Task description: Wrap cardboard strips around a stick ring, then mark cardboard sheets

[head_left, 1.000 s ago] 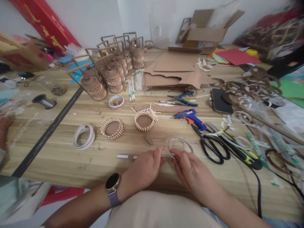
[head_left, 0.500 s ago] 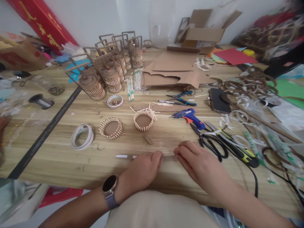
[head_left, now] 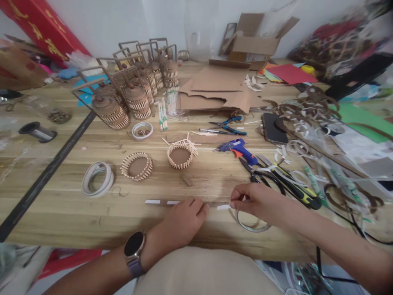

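My left hand (head_left: 187, 217), with a watch on its wrist, lies palm down with its fingers stretched over a thin dark strip (head_left: 163, 203) on the table. White tape pieces (head_left: 152, 201) show on the strip left of that hand. My right hand (head_left: 250, 198) is closed in a pinch at the end of a short white piece of tape (head_left: 223, 207), over the strip's right part. Below the right hand, partly hidden, is a tape roll (head_left: 253, 228). Ahead stand two round stick-walled baskets, one at left (head_left: 136, 166) and one nearer the middle (head_left: 180, 155).
Right of the baskets lie a blue glue gun (head_left: 238, 149), black scissors (head_left: 254, 174), a yellow-black utility knife (head_left: 296, 188) and pliers (head_left: 229, 123). Another tape roll (head_left: 97, 179) is at left. Several handled stick-and-cardboard containers (head_left: 138, 98) stand behind; cardboard sheets (head_left: 217, 82) lie at the back.
My right hand has shifted and turned, and the tape roll now shows beneath it. A white tape piece has come into view between the hands. My left hand has flattened slightly.
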{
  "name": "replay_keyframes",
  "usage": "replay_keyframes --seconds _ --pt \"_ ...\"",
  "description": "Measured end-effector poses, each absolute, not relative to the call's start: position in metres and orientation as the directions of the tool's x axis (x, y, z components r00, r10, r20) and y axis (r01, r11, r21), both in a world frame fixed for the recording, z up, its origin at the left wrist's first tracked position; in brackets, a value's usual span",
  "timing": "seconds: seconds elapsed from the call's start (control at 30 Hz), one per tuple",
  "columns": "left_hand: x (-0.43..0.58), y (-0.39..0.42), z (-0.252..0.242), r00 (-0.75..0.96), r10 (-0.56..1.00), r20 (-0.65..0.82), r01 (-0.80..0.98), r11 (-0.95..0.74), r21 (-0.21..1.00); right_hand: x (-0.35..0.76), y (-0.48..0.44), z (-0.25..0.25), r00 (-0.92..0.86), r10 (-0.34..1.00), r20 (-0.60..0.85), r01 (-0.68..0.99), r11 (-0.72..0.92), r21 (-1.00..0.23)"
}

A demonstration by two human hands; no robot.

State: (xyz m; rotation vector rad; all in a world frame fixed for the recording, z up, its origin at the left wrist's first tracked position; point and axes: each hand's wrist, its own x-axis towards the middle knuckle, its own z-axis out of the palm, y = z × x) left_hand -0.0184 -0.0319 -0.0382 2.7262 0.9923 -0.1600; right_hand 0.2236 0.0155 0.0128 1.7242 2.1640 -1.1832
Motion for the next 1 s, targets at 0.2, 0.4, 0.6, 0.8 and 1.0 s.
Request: replay_keyframes --seconds 0.2,0.4,0.6,0.8,1.0 --pt "-0.017 -0.031 -0.042 0.797 0.59 -0.132 0.604 -0.783 0.15 0.226 0.019 -0.012 -0.333 0.724 -0.604 0.779 -0.149 -0.609" --pt "-0.017 -0.03 -0.043 0.836 0.539 -0.101 0.548 -0.823 0.148 0.229 0.017 -0.022 -0.372 0.711 -0.597 0.713 -0.194 -0.674" --pt "-0.017 -0.027 -0.038 0.83 0.552 -0.079 0.557 -0.814 0.166 0.227 0.014 -0.024 -0.393 0.723 -0.568 0.694 -0.172 -0.699" --pt "-0.015 -0.025 -0.034 0.847 0.527 -0.062 0.53 -0.833 0.156 0.226 0.011 -0.027 -0.363 0.765 -0.533 0.716 -0.137 -0.685" --pt "-0.011 -0.023 -0.034 0.858 0.51 -0.066 0.514 -0.85 0.115 0.224 0.011 -0.023 -0.343 0.785 -0.516 0.742 -0.11 -0.661"
